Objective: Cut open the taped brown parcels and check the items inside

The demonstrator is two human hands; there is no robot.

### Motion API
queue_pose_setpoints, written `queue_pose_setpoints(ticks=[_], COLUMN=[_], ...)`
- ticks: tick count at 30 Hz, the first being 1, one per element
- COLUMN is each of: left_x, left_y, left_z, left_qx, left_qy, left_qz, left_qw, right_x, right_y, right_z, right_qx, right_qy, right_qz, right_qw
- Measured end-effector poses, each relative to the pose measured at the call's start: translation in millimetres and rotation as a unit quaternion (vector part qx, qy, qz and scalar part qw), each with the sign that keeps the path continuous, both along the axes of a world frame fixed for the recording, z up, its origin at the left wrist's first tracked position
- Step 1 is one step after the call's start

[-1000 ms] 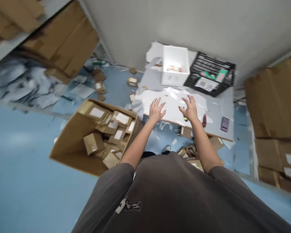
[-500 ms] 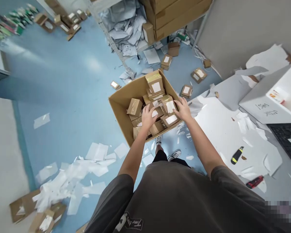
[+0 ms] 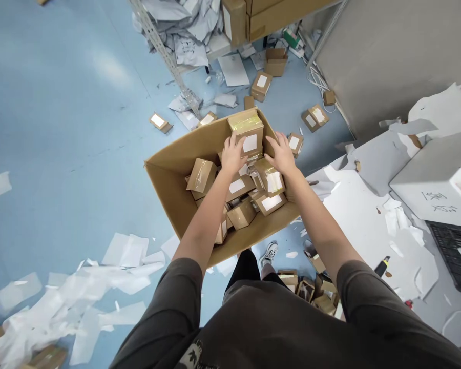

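A large open cardboard carton (image 3: 165, 197) in front of me holds several small brown boxes, many with white labels. My left hand (image 3: 233, 155) reaches into it, fingers spread, at the left side of a taped box (image 3: 249, 134) in the far corner. On that box's right, my right hand (image 3: 281, 154) is open, fingers apart, close to the carton's right wall. Whether either hand presses on the taped box I cannot tell. Under my right hand lies another labelled box (image 3: 269, 177). A tilted box (image 3: 202, 175) rests at the left.
Loose boxes (image 3: 261, 85) and paper lie beyond the carton, by a metal shelf post (image 3: 165, 54). White paper scraps (image 3: 80, 287) cover the floor at left. At right, a table (image 3: 369, 220) bears a white box (image 3: 438, 179), a black keyboard (image 3: 451, 251) and a cutter (image 3: 382, 265).
Both hands have moved away from me, from the nearer boxes to either side of the taped box in the far corner. The view has shifted, and boxes near my feet now show.
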State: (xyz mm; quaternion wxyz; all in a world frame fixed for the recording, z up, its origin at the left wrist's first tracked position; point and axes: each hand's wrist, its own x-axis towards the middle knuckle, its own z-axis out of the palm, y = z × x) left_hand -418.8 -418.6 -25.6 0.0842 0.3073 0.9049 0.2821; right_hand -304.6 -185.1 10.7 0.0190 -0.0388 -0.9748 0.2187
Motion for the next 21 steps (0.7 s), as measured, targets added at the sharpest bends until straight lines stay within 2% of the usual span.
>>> queue_pose_setpoints(ticks=[2,4,6,9,14,18,19,21], left_x=[-31,-50,-57,-54,-47,-37,-32,-21], left_y=[15,25,29,22,-15,-60,-69,-83], left_z=[-9.4,-14.6,-17.2,-21.7,-41.8,-69.4,-77.7,-95.0], left_qx=[-0.016,-0.051,-0.084,-0.088,0.002,0.065,0.076,0.089], left_qy=[-0.005,-0.026,-0.047,-0.055,-0.053,-0.092,-0.109,-0.163], left_qz=[-0.016,-0.031,-0.04,-0.018,0.112,0.235,0.253,0.24], left_qw=[1.0,0.998,0.995,0.994,0.992,0.965,0.958,0.953], right_x=[-36,-64,-83,-92,-73,-66,-68,-75], right_y=[1,0,-4,-11,-19,-25,-28,-34], right_z=[-13.5,-27.8,-41.0,-56.1,-77.5,-102.0,-108.4,-119.7], right_qx=[-0.007,-0.019,-0.03,-0.044,-0.075,-0.095,-0.1,-0.106], right_qy=[0.009,0.012,0.007,-0.006,0.019,-0.019,-0.029,-0.042], right_qz=[0.003,0.005,0.011,0.011,-0.032,-0.034,-0.032,-0.02], right_qw=[1.0,1.0,0.999,0.999,0.996,0.995,0.994,0.993])
